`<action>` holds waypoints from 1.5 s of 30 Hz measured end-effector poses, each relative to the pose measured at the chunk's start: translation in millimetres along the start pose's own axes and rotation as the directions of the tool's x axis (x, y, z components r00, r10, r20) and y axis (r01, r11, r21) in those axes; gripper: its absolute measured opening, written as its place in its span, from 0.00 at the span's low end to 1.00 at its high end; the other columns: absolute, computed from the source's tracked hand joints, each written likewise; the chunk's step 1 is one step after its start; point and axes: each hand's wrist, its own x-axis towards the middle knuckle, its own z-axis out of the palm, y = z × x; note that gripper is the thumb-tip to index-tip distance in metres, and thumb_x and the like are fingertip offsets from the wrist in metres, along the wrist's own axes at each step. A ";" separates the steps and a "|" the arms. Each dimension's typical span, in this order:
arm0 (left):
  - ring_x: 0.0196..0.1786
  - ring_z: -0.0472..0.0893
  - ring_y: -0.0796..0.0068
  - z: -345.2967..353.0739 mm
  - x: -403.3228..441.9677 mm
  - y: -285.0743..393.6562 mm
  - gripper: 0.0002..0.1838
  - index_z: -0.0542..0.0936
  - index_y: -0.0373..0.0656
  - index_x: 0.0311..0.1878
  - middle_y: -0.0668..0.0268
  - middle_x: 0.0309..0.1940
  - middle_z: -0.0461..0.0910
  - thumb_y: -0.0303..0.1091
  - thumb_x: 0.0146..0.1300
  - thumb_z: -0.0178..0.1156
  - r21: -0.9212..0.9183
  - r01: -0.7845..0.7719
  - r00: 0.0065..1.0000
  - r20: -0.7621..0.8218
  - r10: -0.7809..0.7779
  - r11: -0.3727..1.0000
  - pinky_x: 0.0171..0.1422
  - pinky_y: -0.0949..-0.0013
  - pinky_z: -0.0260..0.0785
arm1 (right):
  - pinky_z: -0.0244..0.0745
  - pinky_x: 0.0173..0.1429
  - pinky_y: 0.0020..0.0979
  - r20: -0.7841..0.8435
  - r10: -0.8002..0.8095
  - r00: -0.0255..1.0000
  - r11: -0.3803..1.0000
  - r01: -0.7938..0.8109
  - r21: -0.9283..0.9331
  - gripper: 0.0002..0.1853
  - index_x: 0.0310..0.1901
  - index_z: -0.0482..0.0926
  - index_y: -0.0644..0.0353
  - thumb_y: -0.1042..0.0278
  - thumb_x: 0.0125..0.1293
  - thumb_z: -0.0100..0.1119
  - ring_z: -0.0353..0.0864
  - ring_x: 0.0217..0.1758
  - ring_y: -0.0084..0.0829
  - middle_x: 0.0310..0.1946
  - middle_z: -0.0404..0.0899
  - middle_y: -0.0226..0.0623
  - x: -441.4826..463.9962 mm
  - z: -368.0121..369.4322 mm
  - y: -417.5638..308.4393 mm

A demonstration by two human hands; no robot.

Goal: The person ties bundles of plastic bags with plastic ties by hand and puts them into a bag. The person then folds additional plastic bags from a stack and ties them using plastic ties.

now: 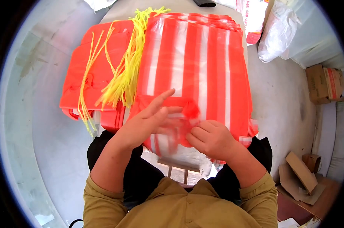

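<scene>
gathered red plastic [191, 109] sits on the striped plastic stack [212, 64] toward the near edge of the tabletop [118, 12], pinched, it seems, in the curled right hand [214, 140], while the left hand [146, 121] is spread wide, blurred, any hold untellable. bunching looks begun, but whether anything is tied cannot be told; layers beneath lie flat, and yellow strips [136, 57] lie loose beside red bundles [78, 66] at the left edge.

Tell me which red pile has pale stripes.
The striped pile, right of the yellow strands, with the left hand and right hand at its near end; the plain pile on the left shows none.
</scene>
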 end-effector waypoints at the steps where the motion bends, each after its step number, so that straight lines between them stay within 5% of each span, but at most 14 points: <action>1: 0.64 0.83 0.65 0.0 1.7 -1.8 0.32 0.52 0.49 0.87 0.51 0.73 0.75 0.43 0.87 0.45 -0.018 -0.027 0.999 0.018 0.028 0.999 0.65 0.62 0.79 | 0.74 0.36 0.29 0.010 0.003 1.000 1.000 -0.003 -0.007 0.12 0.36 0.81 0.54 0.73 0.48 0.70 0.76 0.35 0.27 0.31 0.72 0.26 -0.7 -1.0 -0.8; 3: 0.65 0.82 0.66 -2.0 6.9 -6.6 0.30 0.58 0.48 0.86 0.53 0.72 0.76 0.40 0.86 0.48 -0.056 -0.080 0.995 0.051 0.083 0.995 0.65 0.62 0.79 | 0.74 0.37 0.30 0.005 0.001 1.000 0.999 -0.001 -0.042 0.10 0.35 0.80 0.54 0.70 0.49 0.66 0.76 0.36 0.29 0.31 0.72 0.27 -0.3 -2.6 -2.3; 6: 0.64 0.83 0.61 3.9 13.8 -5.0 0.26 0.71 0.43 0.77 0.55 0.68 0.80 0.31 0.79 0.58 0.336 -0.219 0.955 -0.116 0.271 0.916 0.66 0.59 0.77 | 0.73 0.38 0.30 -0.018 0.003 1.000 0.997 -0.005 -0.077 0.09 0.35 0.80 0.54 0.69 0.50 0.65 0.76 0.37 0.30 0.31 0.72 0.28 -0.1 -2.7 -3.4; 9: 0.63 0.82 0.55 7.6 25.8 -7.1 0.23 0.80 0.39 0.66 0.55 0.64 0.82 0.24 0.67 0.65 0.945 -0.260 0.773 0.082 0.629 0.197 0.67 0.56 0.76 | 0.72 0.39 0.30 -0.061 0.015 0.998 0.998 -0.019 -0.061 0.09 0.35 0.80 0.54 0.68 0.50 0.65 0.76 0.37 0.30 0.32 0.72 0.28 1.7 -3.1 -3.1; 12: 0.63 0.81 0.51 12.4 44.8 -16.9 0.24 0.83 0.40 0.61 0.55 0.60 0.83 0.22 0.60 0.65 0.954 -0.285 0.675 0.270 0.687 -0.095 0.67 0.54 0.75 | 0.73 0.40 0.31 -0.109 0.012 0.994 0.999 -0.017 -0.045 0.09 0.36 0.81 0.54 0.69 0.50 0.65 0.76 0.39 0.30 0.34 0.74 0.29 4.7 -2.2 -0.5; 18: 0.56 0.85 0.54 14.5 61.1 -19.4 0.20 0.87 0.44 0.53 0.60 0.53 0.87 0.25 0.55 0.66 0.882 -0.471 0.664 0.380 0.644 -0.035 0.58 0.56 0.80 | 0.75 0.42 0.32 -0.130 0.011 0.991 1.000 -0.012 -0.006 0.09 0.37 0.82 0.54 0.69 0.51 0.65 0.78 0.41 0.31 0.36 0.76 0.29 7.2 1.4 1.7; 24: 0.50 0.86 0.57 7.9 61.3 -19.3 0.14 0.88 0.42 0.46 0.62 0.48 0.88 0.26 0.55 0.67 0.868 -0.497 0.710 0.417 0.568 -0.015 0.54 0.57 0.81 | 0.81 0.46 0.35 -0.133 0.089 0.987 0.994 -0.080 0.070 0.13 0.38 0.85 0.57 0.75 0.47 0.69 0.82 0.45 0.35 0.41 0.82 0.33 7.1 2.1 5.5; 27: 0.50 0.86 0.54 6.5 58.8 -17.8 0.15 0.86 0.41 0.49 0.61 0.47 0.87 0.24 0.56 0.65 0.854 -0.513 0.717 0.369 0.592 0.089 0.55 0.56 0.81 | 0.83 0.48 0.38 -0.125 0.177 0.976 0.976 -0.157 0.154 0.14 0.38 0.85 0.60 0.78 0.47 0.70 0.84 0.48 0.40 0.44 0.84 0.38 13.9 -2.3 8.2; 33: 0.53 0.85 0.48 12.8 42.2 -8.6 0.19 0.82 0.38 0.54 0.55 0.50 0.86 0.23 0.57 0.68 0.867 -0.296 0.874 0.077 0.479 0.401 0.57 0.54 0.79 | 0.84 0.51 0.41 -0.072 0.373 0.925 0.882 -0.330 0.336 0.10 0.41 0.85 0.67 0.81 0.55 0.68 0.86 0.50 0.47 0.50 0.86 0.46 16.6 -3.5 13.7; 39: 0.55 0.84 0.50 16.5 41.7 -7.2 0.17 0.83 0.36 0.49 0.53 0.55 0.83 0.26 0.56 0.74 0.814 -0.449 0.831 0.230 0.506 0.367 0.59 0.56 0.79 | 0.84 0.52 0.40 0.006 0.476 0.879 0.793 -0.433 0.430 0.10 0.45 0.87 0.67 0.79 0.61 0.68 0.87 0.52 0.46 0.53 0.87 0.45 19.1 -3.5 16.6; 45: 0.54 0.84 0.51 14.6 50.0 -15.4 0.11 0.84 0.33 0.43 0.54 0.54 0.83 0.23 0.58 0.72 0.808 -0.439 0.833 0.201 0.516 0.393 0.58 0.57 0.79 | 0.82 0.57 0.43 0.000 0.536 0.844 0.739 -0.469 0.483 0.10 0.47 0.86 0.64 0.72 0.67 0.68 0.86 0.54 0.48 0.52 0.87 0.45 13.8 -3.6 24.2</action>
